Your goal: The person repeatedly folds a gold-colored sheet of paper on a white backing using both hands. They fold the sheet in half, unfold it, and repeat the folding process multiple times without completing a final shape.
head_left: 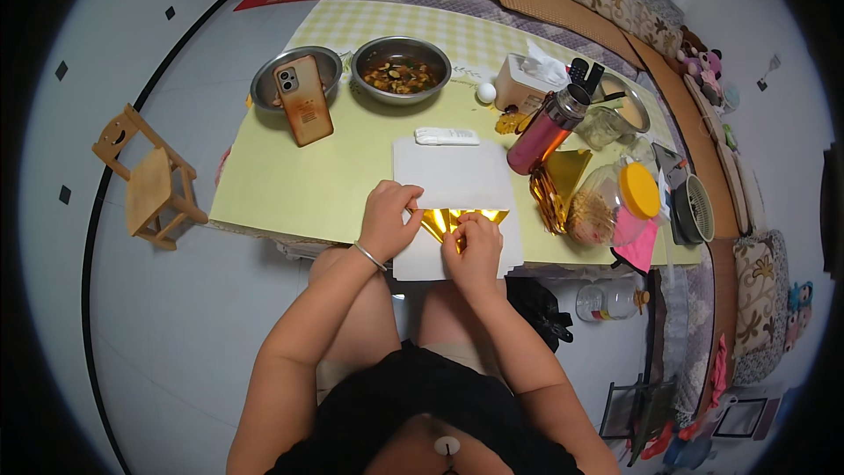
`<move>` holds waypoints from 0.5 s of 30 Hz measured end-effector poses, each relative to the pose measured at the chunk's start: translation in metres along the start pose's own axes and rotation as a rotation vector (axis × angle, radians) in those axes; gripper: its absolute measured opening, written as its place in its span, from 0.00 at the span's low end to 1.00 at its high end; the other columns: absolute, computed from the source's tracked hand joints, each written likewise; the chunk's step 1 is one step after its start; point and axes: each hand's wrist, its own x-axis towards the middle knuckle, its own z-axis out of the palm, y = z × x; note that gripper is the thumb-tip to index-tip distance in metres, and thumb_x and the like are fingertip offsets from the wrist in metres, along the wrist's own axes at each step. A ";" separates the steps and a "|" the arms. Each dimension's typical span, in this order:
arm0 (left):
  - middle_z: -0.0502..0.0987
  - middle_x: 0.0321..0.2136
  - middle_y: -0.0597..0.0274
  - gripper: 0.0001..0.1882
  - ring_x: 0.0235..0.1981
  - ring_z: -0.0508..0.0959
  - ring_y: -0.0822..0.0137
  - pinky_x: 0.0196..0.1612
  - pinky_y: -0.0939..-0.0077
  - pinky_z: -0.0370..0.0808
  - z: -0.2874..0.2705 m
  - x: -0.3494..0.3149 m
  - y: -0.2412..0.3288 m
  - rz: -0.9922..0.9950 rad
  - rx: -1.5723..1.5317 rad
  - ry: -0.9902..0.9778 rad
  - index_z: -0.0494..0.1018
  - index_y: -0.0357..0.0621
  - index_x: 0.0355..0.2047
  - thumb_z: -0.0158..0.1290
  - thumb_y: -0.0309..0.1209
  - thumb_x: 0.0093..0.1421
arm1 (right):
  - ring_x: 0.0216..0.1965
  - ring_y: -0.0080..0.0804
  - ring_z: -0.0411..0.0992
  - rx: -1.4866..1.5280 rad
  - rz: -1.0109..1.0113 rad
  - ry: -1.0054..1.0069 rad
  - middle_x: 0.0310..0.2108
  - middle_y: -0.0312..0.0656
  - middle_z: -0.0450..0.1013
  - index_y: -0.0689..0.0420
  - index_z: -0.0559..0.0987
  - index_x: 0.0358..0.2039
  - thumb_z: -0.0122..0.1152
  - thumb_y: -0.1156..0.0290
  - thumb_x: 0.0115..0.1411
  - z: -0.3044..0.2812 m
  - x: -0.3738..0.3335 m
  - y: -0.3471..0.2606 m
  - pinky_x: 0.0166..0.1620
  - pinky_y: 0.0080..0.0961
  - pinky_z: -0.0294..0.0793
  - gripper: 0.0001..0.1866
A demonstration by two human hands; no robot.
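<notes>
A folded piece of shiny gold paper (457, 220) lies on a stack of white sheets (453, 178) at the near edge of a yellow table (299, 185). My left hand (387, 215) presses down on the gold paper's left part, fingers curled over it. My right hand (473, 246) pinches the fold near its middle from below. Both hands touch the gold paper, which shows between and beyond the fingers.
On the table stand a phone (303, 98) propped against a metal bowl (264, 79), a bowl of food (401, 70), a white remote (447, 135), a pink bottle (545, 132), more gold paper (554, 185), a yellow-lidded jar (615, 202). A small wooden chair (145, 180) stands at the left.
</notes>
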 end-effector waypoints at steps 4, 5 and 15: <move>0.78 0.26 0.65 0.14 0.36 0.75 0.56 0.43 0.60 0.72 0.001 0.000 0.000 -0.007 0.021 -0.007 0.78 0.42 0.40 0.61 0.24 0.50 | 0.45 0.45 0.71 -0.063 -0.054 -0.017 0.41 0.43 0.75 0.55 0.82 0.39 0.66 0.71 0.54 -0.003 0.002 -0.005 0.48 0.43 0.67 0.11; 0.78 0.27 0.64 0.15 0.36 0.75 0.55 0.43 0.60 0.72 0.000 -0.001 0.000 -0.001 0.032 -0.013 0.78 0.42 0.40 0.61 0.25 0.50 | 0.45 0.44 0.71 -0.093 -0.075 -0.034 0.42 0.42 0.74 0.53 0.83 0.43 0.65 0.71 0.55 -0.004 0.002 -0.006 0.48 0.43 0.67 0.14; 0.79 0.47 0.49 0.15 0.53 0.78 0.48 0.58 0.56 0.74 0.004 -0.027 0.033 0.256 0.229 -0.218 0.77 0.32 0.45 0.51 0.21 0.57 | 0.49 0.43 0.70 -0.196 -0.144 -0.090 0.47 0.43 0.71 0.49 0.81 0.56 0.66 0.69 0.57 -0.001 0.000 -0.001 0.52 0.43 0.66 0.24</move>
